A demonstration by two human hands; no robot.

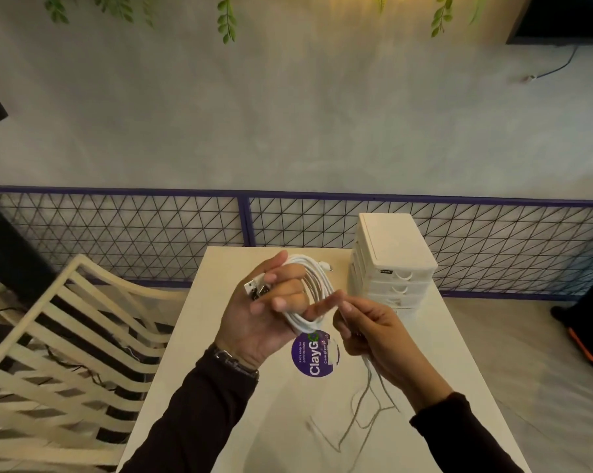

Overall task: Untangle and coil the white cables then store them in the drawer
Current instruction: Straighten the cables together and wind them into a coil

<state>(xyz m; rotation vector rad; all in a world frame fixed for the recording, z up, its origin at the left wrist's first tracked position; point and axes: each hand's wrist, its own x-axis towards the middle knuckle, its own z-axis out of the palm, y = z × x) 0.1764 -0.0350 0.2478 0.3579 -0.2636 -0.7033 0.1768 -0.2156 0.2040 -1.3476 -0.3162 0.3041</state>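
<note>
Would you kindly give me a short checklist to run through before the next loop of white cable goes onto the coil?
1. Coil secured: ok. The left hand holds the loops with its fingers curled round them.
2. USB plug kept out of the loops: ok. It sticks out at the thumb side of the left hand.
3. Free strand under control: ok. The right hand pinches the loose tail beside the coil.
4. Loose tail free of knots: cannot tell. It trails in kinked bends onto the table, blurred.
5. Drawer ready for the coil: not ok. Every visible drawer of the drawer unit is shut.
</note>
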